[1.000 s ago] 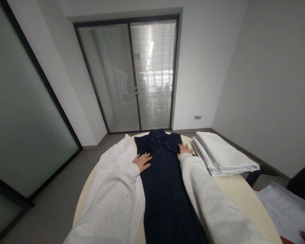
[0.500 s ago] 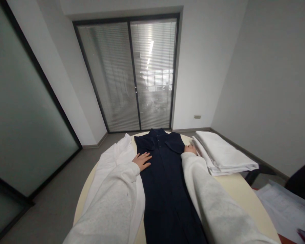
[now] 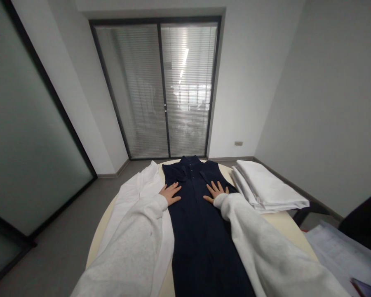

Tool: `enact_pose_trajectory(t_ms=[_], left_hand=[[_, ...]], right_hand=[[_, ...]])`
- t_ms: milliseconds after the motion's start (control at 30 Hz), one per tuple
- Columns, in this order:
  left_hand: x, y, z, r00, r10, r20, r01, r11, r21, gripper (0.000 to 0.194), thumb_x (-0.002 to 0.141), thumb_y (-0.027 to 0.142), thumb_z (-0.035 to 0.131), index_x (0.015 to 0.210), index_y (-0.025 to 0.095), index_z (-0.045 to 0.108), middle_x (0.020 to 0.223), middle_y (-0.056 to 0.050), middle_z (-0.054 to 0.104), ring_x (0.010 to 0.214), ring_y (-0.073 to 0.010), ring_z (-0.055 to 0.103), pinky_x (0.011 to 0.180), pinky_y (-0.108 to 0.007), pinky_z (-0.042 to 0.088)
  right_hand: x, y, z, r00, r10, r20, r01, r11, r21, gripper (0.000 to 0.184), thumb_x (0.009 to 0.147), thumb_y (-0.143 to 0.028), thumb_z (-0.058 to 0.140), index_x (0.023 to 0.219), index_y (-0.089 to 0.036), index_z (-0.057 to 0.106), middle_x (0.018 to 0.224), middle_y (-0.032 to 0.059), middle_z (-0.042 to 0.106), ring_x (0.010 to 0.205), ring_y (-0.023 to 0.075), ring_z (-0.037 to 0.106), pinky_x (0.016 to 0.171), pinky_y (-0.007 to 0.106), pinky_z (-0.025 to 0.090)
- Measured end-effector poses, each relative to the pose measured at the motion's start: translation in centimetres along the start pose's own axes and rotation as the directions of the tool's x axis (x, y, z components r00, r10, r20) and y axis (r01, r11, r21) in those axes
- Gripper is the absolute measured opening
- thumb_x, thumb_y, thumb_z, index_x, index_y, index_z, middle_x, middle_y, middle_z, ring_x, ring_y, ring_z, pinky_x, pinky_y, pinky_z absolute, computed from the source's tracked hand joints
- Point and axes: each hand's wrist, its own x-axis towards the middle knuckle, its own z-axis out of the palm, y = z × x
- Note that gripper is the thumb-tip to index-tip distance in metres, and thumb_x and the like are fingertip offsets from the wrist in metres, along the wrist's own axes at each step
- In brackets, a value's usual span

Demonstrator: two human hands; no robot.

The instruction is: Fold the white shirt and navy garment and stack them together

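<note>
A dark navy buttoned garment (image 3: 198, 231) lies lengthwise on the cream round table (image 3: 284, 231), its collar at the far edge and its short sleeves folded in over the chest. My left hand (image 3: 171, 194) rests flat on its left side with fingers spread. On its right side, just below the folded sleeve, my right hand (image 3: 215, 192) lies palm down, fingers spread too. Neither hand grips anything. The garment's near end runs out of view at the bottom.
A white garment (image 3: 136, 185) is spread along the left, partly under my left arm. Folded white cloths (image 3: 268, 185) are stacked at the right edge. Beyond them are a dark chair (image 3: 365, 222) and papers (image 3: 336, 247). A glass door with blinds (image 3: 188, 123) stands ahead.
My right hand has moved left from the garment's right edge, beside the white stack, onto its chest, and its fingers have spread. My left hand stays in about the same place.
</note>
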Motion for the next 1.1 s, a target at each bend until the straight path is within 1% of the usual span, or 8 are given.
enact_pose_trajectory(t_ms=[133, 233, 433, 567, 767, 900, 1000, 1100], left_hand=[[-0.1, 0.1, -1.1, 0.993, -0.060, 0.098, 0.066, 0.996, -0.056, 0.069, 0.077, 0.064, 0.038, 0.134, 0.025, 0.032, 0.144, -0.006, 0.018, 0.132, -0.0247, 0.016, 0.105, -0.045, 0.017], [-0.2, 1.2, -0.8, 0.983, -0.020, 0.183, 0.039, 0.994, -0.101, 0.080, 0.070, 0.070, 0.042, 0.134, 0.023, 0.033, 0.143, -0.009, 0.021, 0.130, -0.0280, 0.018, 0.104, -0.042, 0.021], [-1.0, 2.4, -0.5, 0.969, 0.048, 0.242, -0.036, 0.998, -0.054, 0.088, 0.061, 0.069, 0.055, 0.135, 0.033, 0.024, 0.145, -0.006, 0.012, 0.131, -0.0343, 0.009, 0.097, -0.063, 0.013], [-1.4, 1.8, -1.1, 0.960, 0.077, 0.270, -0.060, 0.996, -0.071, 0.089, 0.063, 0.063, 0.058, 0.137, 0.035, 0.017, 0.146, -0.005, 0.008, 0.131, -0.0338, 0.006, 0.094, -0.066, 0.010], [-1.2, 1.7, -1.1, 0.952, 0.073, 0.297, -0.053, 0.996, -0.073, 0.093, 0.063, 0.056, 0.063, 0.138, 0.032, 0.014, 0.146, -0.007, 0.006, 0.131, -0.0343, 0.003, 0.092, -0.068, 0.009], [-1.2, 1.6, -1.3, 0.951, 0.079, 0.300, -0.055, 0.995, -0.086, 0.092, 0.062, 0.055, 0.064, 0.137, 0.034, 0.015, 0.146, -0.007, 0.006, 0.131, -0.0347, 0.003, 0.091, -0.069, 0.008], [-1.3, 1.4, -1.4, 0.948, 0.086, 0.306, -0.061, 0.994, -0.090, 0.091, 0.062, 0.054, 0.065, 0.137, 0.036, 0.015, 0.146, -0.005, 0.007, 0.131, -0.0344, 0.004, 0.091, -0.069, 0.006], [-1.3, 1.3, -1.4, 0.948, 0.088, 0.306, -0.062, 0.994, -0.092, 0.091, 0.062, 0.053, 0.065, 0.137, 0.035, 0.016, 0.145, -0.005, 0.008, 0.131, -0.0346, 0.005, 0.091, -0.069, 0.006]], right_hand=[[1.6, -0.4, -0.2, 0.997, 0.076, 0.012, -0.076, 0.997, 0.001, 0.078, 0.072, -0.076, 0.017, 0.138, -0.034, 0.010, 0.146, -0.0010, -0.002, 0.130, 0.0327, -0.009, 0.092, 0.067, 0.003], [2.8, -1.1, -0.5, 0.993, 0.119, 0.017, -0.119, 0.993, 0.000, 0.078, 0.073, -0.075, 0.016, 0.139, -0.033, 0.010, 0.146, -0.0004, -0.001, 0.130, 0.0330, -0.009, 0.092, 0.067, 0.001], [3.0, -1.7, -1.4, 0.990, 0.139, 0.027, -0.139, 0.990, 0.000, 0.072, 0.077, -0.070, 0.018, 0.139, -0.033, 0.011, 0.146, 0.0019, -0.001, 0.130, 0.0317, -0.010, 0.092, 0.066, 0.001], [0.7, -1.1, -2.0, 0.996, 0.035, 0.080, -0.039, 0.998, 0.042, 0.076, 0.074, -0.071, 0.029, 0.138, -0.034, 0.013, 0.146, 0.0028, -0.004, 0.131, 0.0316, -0.008, 0.093, 0.065, 0.005], [-6.8, 0.0, -0.9, 0.968, -0.183, 0.171, 0.168, 0.981, 0.102, 0.091, 0.061, -0.075, 0.044, 0.137, -0.037, 0.012, 0.146, 0.0032, -0.002, 0.129, 0.0384, -0.008, 0.088, 0.071, 0.002], [-10.2, 0.2, 0.2, 0.970, -0.241, 0.032, 0.238, 0.968, 0.076, 0.082, 0.068, -0.074, 0.034, 0.137, -0.038, 0.009, 0.146, 0.0006, -0.004, 0.131, 0.0346, -0.007, 0.089, 0.071, -0.002], [-10.6, 0.3, 0.3, 0.971, -0.234, -0.038, 0.236, 0.969, 0.078, 0.071, 0.075, -0.070, 0.029, 0.137, -0.038, 0.016, 0.146, -0.0005, 0.004, 0.132, 0.0317, -0.001, 0.093, 0.067, 0.000], [-10.1, 0.5, 0.1, 0.967, -0.246, -0.072, 0.250, 0.966, 0.059, 0.068, 0.078, -0.068, 0.025, 0.137, -0.036, 0.018, 0.146, 0.0005, 0.009, 0.132, 0.0291, 0.003, 0.097, 0.063, 0.001]])
